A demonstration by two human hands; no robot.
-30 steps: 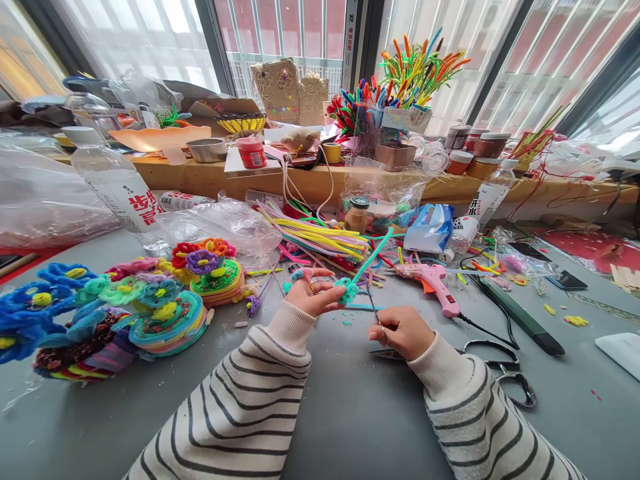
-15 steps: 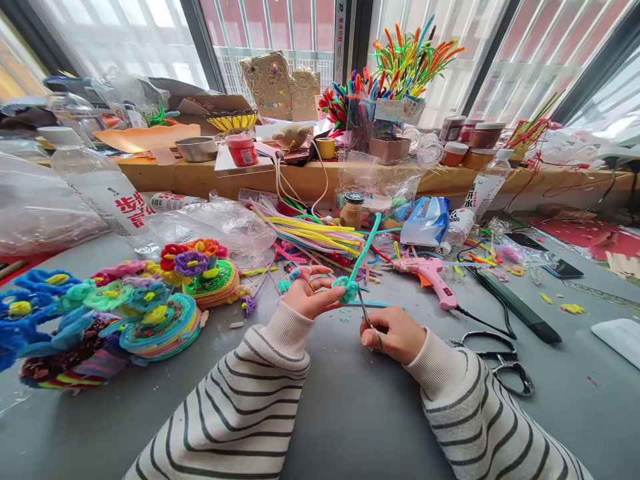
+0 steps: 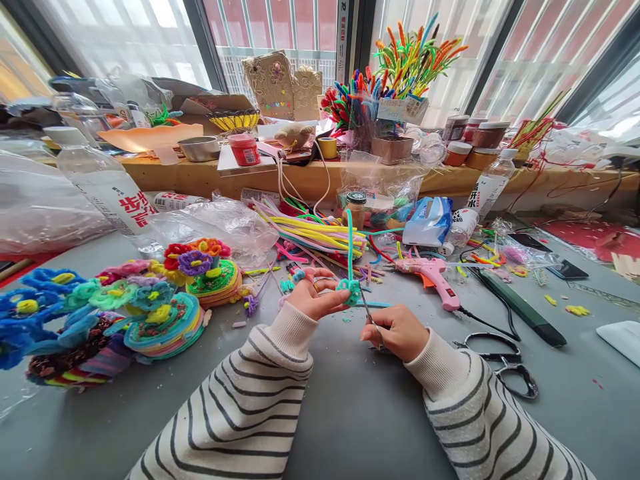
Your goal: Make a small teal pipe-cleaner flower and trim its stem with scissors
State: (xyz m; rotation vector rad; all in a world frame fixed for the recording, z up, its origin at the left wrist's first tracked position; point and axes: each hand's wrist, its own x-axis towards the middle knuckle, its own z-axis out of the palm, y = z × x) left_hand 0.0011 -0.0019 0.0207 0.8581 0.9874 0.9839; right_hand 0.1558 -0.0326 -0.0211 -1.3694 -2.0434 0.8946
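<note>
My left hand (image 3: 316, 295) pinches a small teal pipe-cleaner flower (image 3: 351, 289) over the grey table (image 3: 350, 413); its loose teal stem (image 3: 349, 243) points almost straight up. My right hand (image 3: 396, 331) is closed round small metal scissors (image 3: 369, 313), whose blades reach up to the flower's underside. A blue pipe cleaner (image 3: 377, 305) lies flat just behind the hands. Both arms wear striped sleeves.
Finished pipe-cleaner flowers and coasters (image 3: 150, 310) pile at the left. A bundle of pipe cleaners (image 3: 315, 233), a pink glue gun (image 3: 430, 275), black scissors (image 3: 505, 363) and a black tool (image 3: 520, 308) lie around. A wooden shelf (image 3: 320, 177) holds jars, bottles and clutter.
The teal stem has swung from leaning right to nearly upright as my left hand turned the flower. My right hand with the scissors stayed close under it.
</note>
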